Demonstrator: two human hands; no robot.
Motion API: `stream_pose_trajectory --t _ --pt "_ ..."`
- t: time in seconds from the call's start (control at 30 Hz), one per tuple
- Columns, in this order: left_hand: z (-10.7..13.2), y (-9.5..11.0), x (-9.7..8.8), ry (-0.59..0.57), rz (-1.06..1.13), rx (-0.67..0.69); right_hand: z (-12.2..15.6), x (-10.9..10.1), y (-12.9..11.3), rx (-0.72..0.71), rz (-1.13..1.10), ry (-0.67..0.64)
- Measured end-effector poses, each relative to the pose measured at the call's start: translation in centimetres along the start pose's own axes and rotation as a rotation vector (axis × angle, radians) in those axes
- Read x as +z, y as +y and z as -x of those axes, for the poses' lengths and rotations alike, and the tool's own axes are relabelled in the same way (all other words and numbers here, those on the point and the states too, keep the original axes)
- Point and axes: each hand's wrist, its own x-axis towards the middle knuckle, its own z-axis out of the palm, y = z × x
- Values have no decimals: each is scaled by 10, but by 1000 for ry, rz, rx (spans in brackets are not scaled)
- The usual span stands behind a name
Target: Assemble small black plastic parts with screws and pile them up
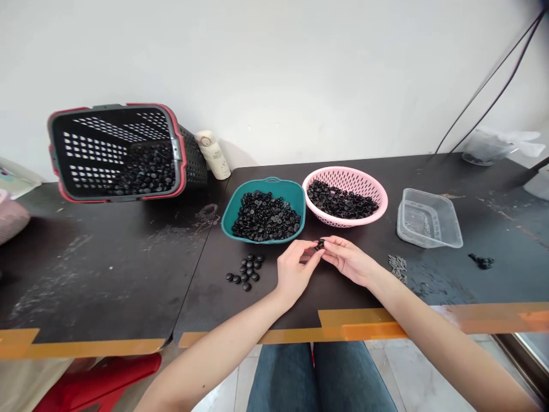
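My left hand [295, 268] and my right hand [348, 258] meet above the dark table [128, 269], fingertips pinched together on one small black round part [319, 244]. Just behind them stands a teal bowl [266, 189] full of black round parts, and to its right a pink colander [345, 178] holding more of them. A small cluster of several black round parts [247, 270] lies on the table left of my left hand.
A black and red basket [118, 151] lies tipped on its side at back left with black parts inside. A clear plastic tub [428, 218] sits right of the colander, small metal pieces [398, 266] in front of it. A white bottle [213, 154] leans on the wall.
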Motion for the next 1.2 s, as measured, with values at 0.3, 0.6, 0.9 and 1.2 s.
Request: stream_pose_trajectory --t 0.3,0.6,0.9,1.2 --pt "-1 0 0 33 -11 15 4 3 0 -33 61 7" --pt "-1 0 1 50 -8 -34 6 7 1 -85 79 6" --pt "-2 -2 0 57 11 -87 9 11 4 -162 200 37" --pt "0 -2 -2 53 -77 -1 13 15 2 -208 285 53"
